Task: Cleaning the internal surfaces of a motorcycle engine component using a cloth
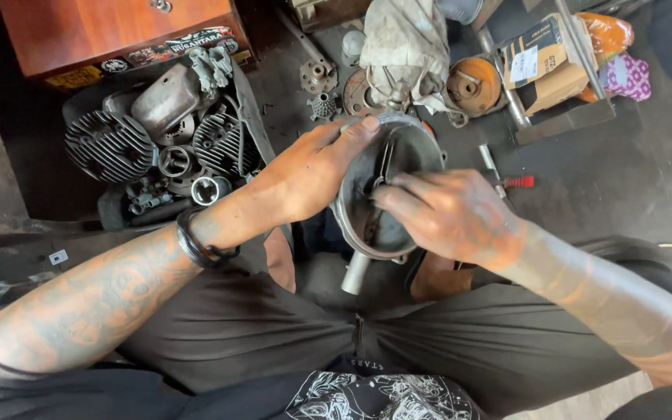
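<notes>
A round grey metal cover [383, 187], dished like a bowl, is held above the person's lap, between the knees, with its hollow side turned up toward the camera. It is slightly oval in view, its long axis running from the upper rim down toward the lap. A short tube [356, 272] sticks out of its lower edge and points down and a little left.

The left hand [305, 175] is clamped on the cover's upper left rim, thumb lying along the top edge. The right hand [449, 214] is closed with its fingers [398, 194] pinched together inside the hollow, on a thin dark part I cannot make out.

Room is tight. Just beyond the upper rim lie a dirty rag [406, 39] and an orange-brown disc [472, 84]. To the right, close behind the right hand, a tool with a red handle [518, 182] lies on the dark floor [631, 171], and that floor beyond it is the widest open stretch. Further right stands a cardboard box [542, 66]. To the left, past the left wrist with its black wristband [196, 245], a pile of finned engine parts [157, 140] sits below a wooden cabinet [118, 31].
</notes>
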